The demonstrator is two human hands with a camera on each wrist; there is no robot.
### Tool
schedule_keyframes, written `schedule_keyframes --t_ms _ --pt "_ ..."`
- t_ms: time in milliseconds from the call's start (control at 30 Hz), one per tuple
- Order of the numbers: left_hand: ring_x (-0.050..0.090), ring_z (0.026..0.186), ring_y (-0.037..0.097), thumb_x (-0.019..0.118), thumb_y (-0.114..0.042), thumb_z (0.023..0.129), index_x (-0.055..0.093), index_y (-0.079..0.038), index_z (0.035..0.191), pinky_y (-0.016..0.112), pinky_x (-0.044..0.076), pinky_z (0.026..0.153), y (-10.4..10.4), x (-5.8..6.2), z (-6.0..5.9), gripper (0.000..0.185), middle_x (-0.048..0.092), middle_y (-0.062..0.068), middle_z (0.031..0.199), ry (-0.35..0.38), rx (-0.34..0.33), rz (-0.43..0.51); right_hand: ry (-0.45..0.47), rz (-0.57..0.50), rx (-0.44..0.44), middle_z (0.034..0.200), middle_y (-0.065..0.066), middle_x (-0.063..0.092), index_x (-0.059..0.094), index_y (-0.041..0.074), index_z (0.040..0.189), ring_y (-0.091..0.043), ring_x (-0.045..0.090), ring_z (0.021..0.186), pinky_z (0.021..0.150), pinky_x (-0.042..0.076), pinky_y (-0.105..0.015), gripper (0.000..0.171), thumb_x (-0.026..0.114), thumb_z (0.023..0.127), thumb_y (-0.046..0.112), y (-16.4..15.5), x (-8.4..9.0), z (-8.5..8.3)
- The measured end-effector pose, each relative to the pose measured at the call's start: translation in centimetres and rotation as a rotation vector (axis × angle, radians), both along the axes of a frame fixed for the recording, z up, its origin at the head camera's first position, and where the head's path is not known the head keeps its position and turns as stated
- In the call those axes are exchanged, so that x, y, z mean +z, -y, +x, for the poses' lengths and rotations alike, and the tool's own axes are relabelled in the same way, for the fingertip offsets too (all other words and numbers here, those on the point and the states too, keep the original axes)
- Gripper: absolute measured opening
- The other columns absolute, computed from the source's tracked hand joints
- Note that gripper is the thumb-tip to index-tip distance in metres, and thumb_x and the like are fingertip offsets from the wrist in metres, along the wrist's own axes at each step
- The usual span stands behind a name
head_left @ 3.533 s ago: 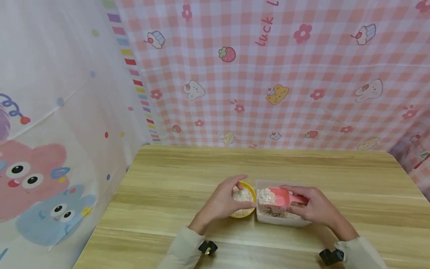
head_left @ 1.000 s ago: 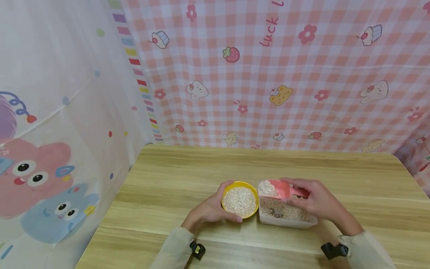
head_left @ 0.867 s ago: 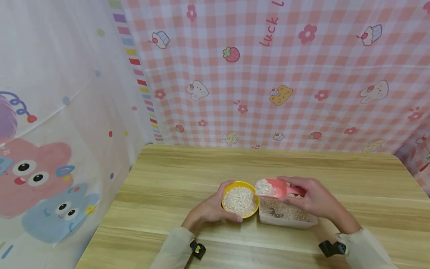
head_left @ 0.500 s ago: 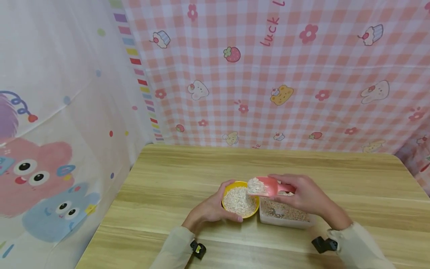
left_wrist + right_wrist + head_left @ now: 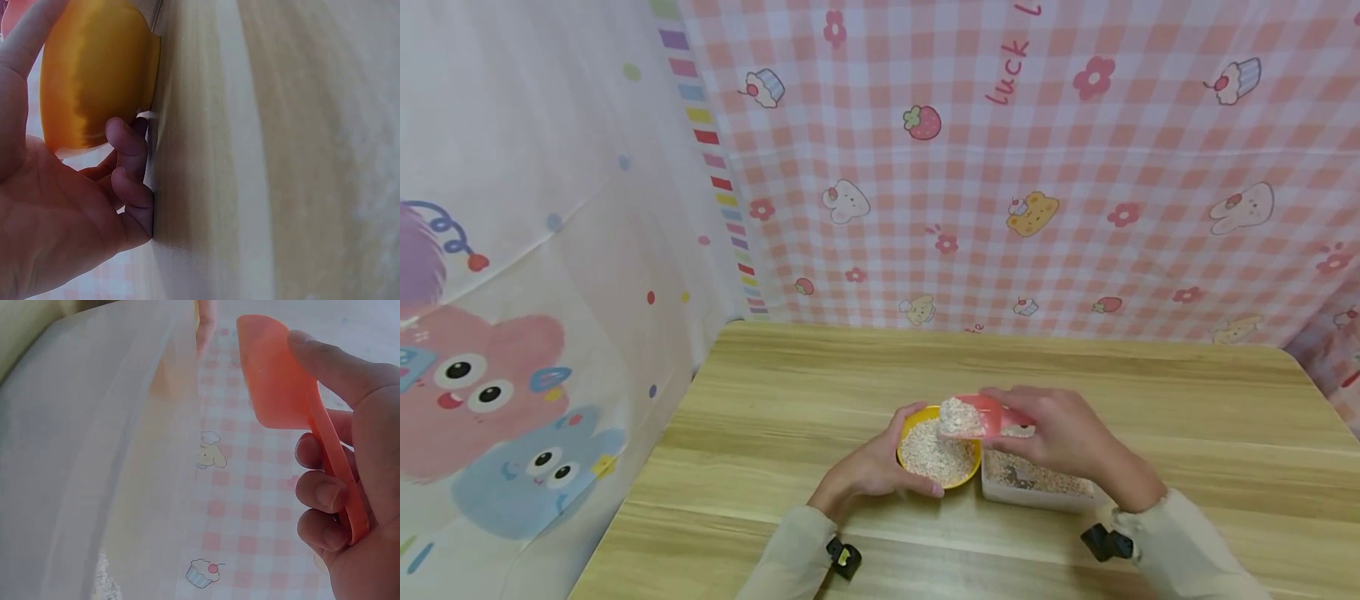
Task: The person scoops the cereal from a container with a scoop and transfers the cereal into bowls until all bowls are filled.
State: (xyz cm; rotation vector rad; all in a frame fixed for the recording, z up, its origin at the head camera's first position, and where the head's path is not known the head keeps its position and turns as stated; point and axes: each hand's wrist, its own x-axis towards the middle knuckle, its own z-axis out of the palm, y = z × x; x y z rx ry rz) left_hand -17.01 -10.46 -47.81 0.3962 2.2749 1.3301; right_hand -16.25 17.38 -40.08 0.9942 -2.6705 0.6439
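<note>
Tipping is the step you appear to have in hand. From the head view, your right hand (image 5: 1060, 433) grips the pink scoop (image 5: 981, 414) by its handle, fingers curled round it, and holds it heaped with oat flakes (image 5: 957, 414) over the far rim of the yellow bowl (image 5: 904, 425). Your left hand (image 5: 868, 467) cups that bowl's near side, thumb along the front and fingers wrapped behind it, on the counter (image 5: 820, 392). The clear tub (image 5: 1037, 497) stands just beside the bowl on its right, partly under your right hand. In my judgement the next move calls for rolling the scoop over the bowl's middle, not its edge, with the bowl held steady; it looks nearly full, so flakes could spill. How much remains in the tub is largely hidden by your hand.

From the left wrist view, your left hand (image 5: 56, 212) curls against the bowl's (image 5: 94, 75) outer wall, fingers (image 5: 128, 140) tucked at its base on the counter (image 5: 262, 156). The contents are out of sight.

From the right wrist view, your right hand (image 5: 350, 506) pinches the scoop (image 5: 275, 375) handle between thumb and curled fingers. Only its underside shows. The tub wall (image 5: 106, 456) blurs most of the frame.
</note>
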Motion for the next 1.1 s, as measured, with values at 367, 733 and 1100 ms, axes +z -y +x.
schedule_keyframes --t_ms 367,733,1100 --pt "0.042 0.135 0.038 0.091 -0.039 0.069 0.015 -0.037 0.155 0.060 0.031 0.110 0.1 -0.1 0.0 0.115 0.040 0.017 0.151 -0.005 -0.004 -0.010 -0.119 0.094 0.028 0.093 -0.001 0.072 0.069 0.015 0.124 -0.008 0.063 0.066 0.058 0.049 -0.025 0.058 0.084 0.075 0.041 1.3 0.7 -0.1" --pt "0.043 0.134 0.037 0.092 -0.038 0.068 0.016 -0.040 0.154 0.059 0.032 0.110 0.1 0.1 0.1 0.114 0.042 0.017 0.150 -0.006 -0.006 0.003 -0.200 0.150 0.065 0.080 0.006 0.065 0.069 0.015 0.123 0.002 0.038 0.053 0.049 0.035 -0.017 0.058 0.079 0.079 0.051 2.0 1.1 -0.2" --pt "0.046 0.131 0.028 0.093 -0.035 0.067 0.018 -0.041 0.152 0.055 0.031 0.111 0.0 -0.1 0.1 0.113 0.044 0.010 0.149 -0.017 -0.018 0.062 -0.283 0.192 0.116 0.072 0.008 0.059 0.071 0.014 0.119 0.001 0.036 0.051 0.048 0.032 -0.016 0.055 0.082 0.077 0.048 2.6 1.7 -0.3"
